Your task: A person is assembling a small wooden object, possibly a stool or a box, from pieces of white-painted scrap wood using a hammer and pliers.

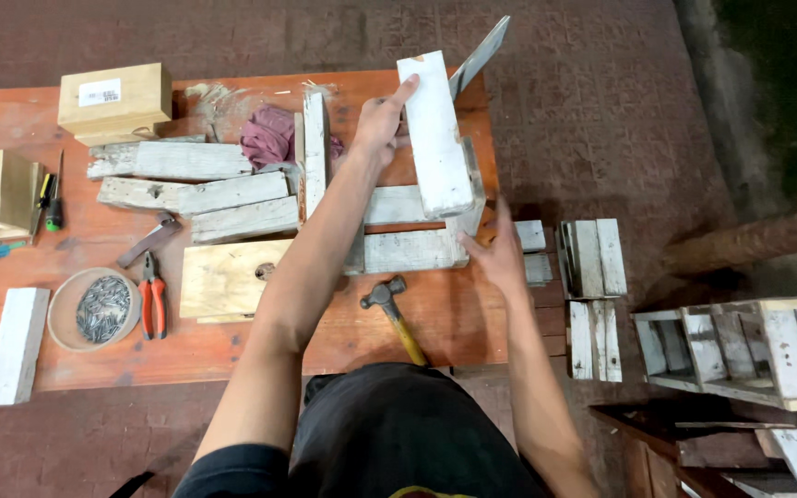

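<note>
My left hand [382, 118] grips the upper left edge of a white-painted plank [435, 134] that stands tilted over the table. My right hand [497, 251] is spread open beside the lower right of that plank, next to weathered boards [412, 249] lying flat under it. A hammer [394, 314] with a yellow handle lies on the orange table [39, 355] between my forearms. More grey planks [196, 189] lie to the left, with one standing on edge [315, 152].
A round tub of nails [94, 309] and red-handled pliers [151, 300] lie at the left, near a plywood sheet [228, 277], a wooden box [114, 100], a pink rag [267, 136] and a screwdriver [53, 198]. A slatted crate [749, 350] and plank stacks [592, 258] sit at the right.
</note>
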